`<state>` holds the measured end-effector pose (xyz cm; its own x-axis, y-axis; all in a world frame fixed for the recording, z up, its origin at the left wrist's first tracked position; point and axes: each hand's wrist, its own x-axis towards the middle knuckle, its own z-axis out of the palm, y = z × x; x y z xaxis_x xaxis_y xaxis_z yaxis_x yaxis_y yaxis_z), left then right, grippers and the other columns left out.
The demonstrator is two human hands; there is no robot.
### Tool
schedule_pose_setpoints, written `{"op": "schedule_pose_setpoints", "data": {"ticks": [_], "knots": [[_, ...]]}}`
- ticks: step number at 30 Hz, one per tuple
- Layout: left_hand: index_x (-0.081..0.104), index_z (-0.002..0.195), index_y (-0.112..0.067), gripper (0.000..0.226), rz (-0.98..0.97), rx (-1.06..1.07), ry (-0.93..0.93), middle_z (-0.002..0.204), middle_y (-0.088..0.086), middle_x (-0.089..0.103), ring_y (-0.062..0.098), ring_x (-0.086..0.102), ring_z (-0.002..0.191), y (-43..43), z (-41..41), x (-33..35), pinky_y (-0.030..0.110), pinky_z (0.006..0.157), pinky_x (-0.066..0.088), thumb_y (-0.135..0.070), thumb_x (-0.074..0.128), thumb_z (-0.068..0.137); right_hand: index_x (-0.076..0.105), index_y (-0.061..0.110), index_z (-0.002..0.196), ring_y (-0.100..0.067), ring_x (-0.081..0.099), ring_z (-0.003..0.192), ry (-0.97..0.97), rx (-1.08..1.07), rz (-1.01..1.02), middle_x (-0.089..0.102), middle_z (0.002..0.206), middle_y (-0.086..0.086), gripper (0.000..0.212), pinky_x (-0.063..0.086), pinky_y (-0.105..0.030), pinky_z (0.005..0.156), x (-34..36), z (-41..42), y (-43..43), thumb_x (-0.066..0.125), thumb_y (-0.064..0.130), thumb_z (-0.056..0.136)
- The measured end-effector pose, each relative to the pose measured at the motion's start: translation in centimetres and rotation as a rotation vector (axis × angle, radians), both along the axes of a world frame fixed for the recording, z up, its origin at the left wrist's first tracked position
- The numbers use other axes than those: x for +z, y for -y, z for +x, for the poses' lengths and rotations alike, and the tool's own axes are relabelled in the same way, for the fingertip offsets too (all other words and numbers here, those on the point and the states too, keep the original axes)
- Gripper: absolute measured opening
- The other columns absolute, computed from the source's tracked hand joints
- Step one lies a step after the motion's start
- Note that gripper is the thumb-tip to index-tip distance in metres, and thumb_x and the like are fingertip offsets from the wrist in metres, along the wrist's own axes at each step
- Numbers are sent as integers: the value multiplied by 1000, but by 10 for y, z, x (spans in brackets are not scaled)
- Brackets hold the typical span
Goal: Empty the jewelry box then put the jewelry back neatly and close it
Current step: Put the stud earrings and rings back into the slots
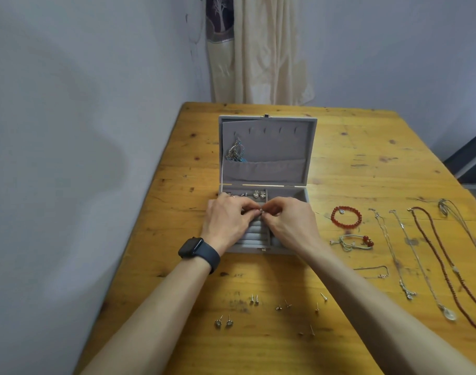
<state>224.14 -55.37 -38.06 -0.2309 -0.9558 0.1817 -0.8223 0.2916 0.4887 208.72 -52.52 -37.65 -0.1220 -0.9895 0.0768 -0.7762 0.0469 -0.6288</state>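
Your left hand (pixel 227 221) and right hand (pixel 288 221) together pinch a small earring (pixel 261 211) over the open jewelry box (pixel 269 147). Few pieces are inside. Studs (pixel 254 299) near you, and bracelets (pixel 345 216) and necklaces (pixel 421 266) to the right, likely still await storing. Closing remains.

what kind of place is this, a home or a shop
Probably a room in a home, not a shop: a worn wooden table, a cream curtain behind it, and a single jewelry box, over which the left hand and right hand pinch a small silver piece.
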Motion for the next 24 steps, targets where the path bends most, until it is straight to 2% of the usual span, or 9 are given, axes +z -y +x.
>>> {"op": "schedule_pose_setpoints", "data": {"ticks": [3, 6, 10, 13, 15, 19, 22, 24], "knots": [[76, 103, -32, 22, -38, 2, 18, 97, -10, 73, 10, 47, 90, -1, 1, -2, 30, 80, 33, -47, 64, 92, 77, 23, 101, -13, 67, 90, 3, -32, 8, 76, 95, 5, 18, 54, -29, 83, -2, 2, 2, 68, 31, 88], [76, 103, -32, 22, -24, -1, 17, 97, -9, 73, 11, 52, 93, 0, 2, -6, 33, 84, 41, -47, 65, 91, 77, 22, 102, -13, 67, 89, 11, -39, 17, 75, 95, 4, 19, 55, -31, 82, -4, 1, 2, 68, 32, 88], [76, 105, -32, 22, 8, -27, 11, 99, -11, 74, 11, 56, 96, -1, 4, -2, 34, 87, 46, -47, 67, 90, 76, 21, 108, -11, 68, 89, -2, -18, -9, 76, 99, 3, 23, 50, -23, 79, -3, -1, -2, 70, 32, 89], [75, 108, -31, 20, 73, -61, -58, 96, -14, 72, 6, 59, 92, -5, 9, 7, 33, 87, 51, -39, 68, 91, 75, 21, 112, -11, 68, 90, 24, -15, -73, 76, 99, 4, 24, 56, -32, 86, 2, -3, -16, 70, 28, 89], [74, 106, -32, 18, 72, -55, -112, 94, -18, 70, 7, 60, 95, -14, 19, 11, 37, 85, 54, -36, 67, 91, 75, 21, 109, -10, 67, 84, 28, -15, -123, 75, 95, 5, 21, 57, -35, 81, 8, -3, -35, 71, 27, 89], [74, 103, -34, 14, 78, -9, -189, 92, -21, 68, 1, 58, 86, -57, 52, 20, 25, 75, 53, -37, 67, 91, 74, 25, 102, 2, 61, 76, 95, 86, -159, 70, 88, 14, 16, 52, -18, 71, 17, 8, -94, 75, 28, 86], [74, 100, -35, 12, 188, 9, -230, 91, -25, 68, -3, 59, 84, -99, 77, 19, 14, 71, 49, -33, 70, 89, 74, 31, 97, 0, 61, 74, 131, 154, -108, 66, 84, 21, 15, 48, -15, 67, 2, 26, -136, 77, 31, 83], [74, 97, -38, 10, 269, 17, -214, 92, -27, 67, -4, 59, 86, -124, 89, 13, 14, 71, 50, -31, 71, 89, 73, 32, 96, 1, 60, 72, 141, 174, -81, 64, 83, 22, 17, 44, -11, 65, -14, 40, -157, 78, 31, 80]]}}
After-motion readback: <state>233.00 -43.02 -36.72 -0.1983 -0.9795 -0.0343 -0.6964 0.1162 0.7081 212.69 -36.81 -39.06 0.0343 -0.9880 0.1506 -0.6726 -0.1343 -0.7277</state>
